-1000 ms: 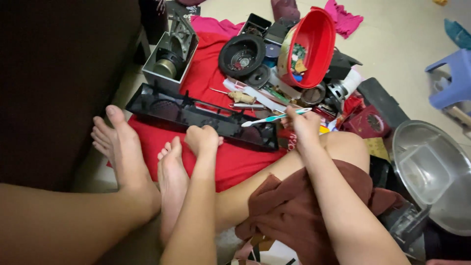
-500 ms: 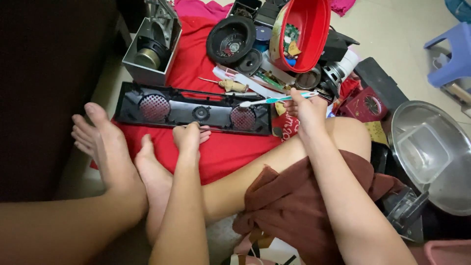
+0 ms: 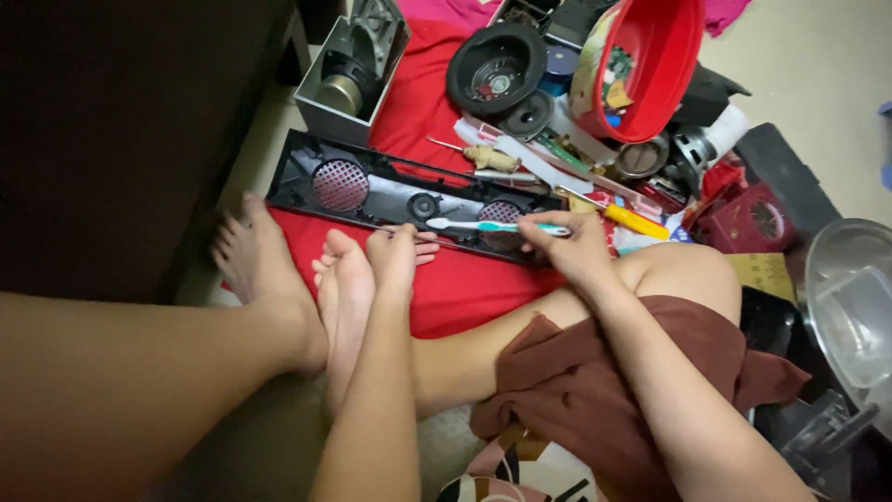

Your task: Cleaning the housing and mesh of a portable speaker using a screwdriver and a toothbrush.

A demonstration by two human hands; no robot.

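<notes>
1. Panel (image 3: 409,200): long black plastic grille with two round mesh ports, lying flat on the red cloth (image 3: 465,288) on the floor, just past the person's feet. Judged light, and stiff across its width but likely to flex and twist along its length. Thin ribs and mesh look like the fragile parts. Best held by the long edge or a solid end, not by the mesh.
2. Red tub (image 3: 650,65): tilted on its side beyond the panel, small parts inside. Speaker cone (image 3: 497,70) and grey box (image 3: 348,70) sit further back, well apart from the hands.
3. Left hand (image 3: 395,256): rests on the panel's near edge, fingers curled down on it and pinning it. Whether they also pinch something thin there, cannot tell.
4. Right hand (image 3: 571,246): fingers closed on the toothbrush (image 3: 488,226) handle. The brush lies about level, head pointing left, over the panel's near edge by the right mesh port.
5. Toothbrush: light, rigid plastic with soft bristles, smooth handle and somewhat slippery. A grip at the rear of the handle, as here, gives reach but less pressure.
6. Versus a second earlier: the brush was held higher, beyond the panel near the loose tools. Now it is lower, at the panel's near edge. The left hand stays on that edge. The view has moved in and left, so the panel sits nearer centre.
</notes>
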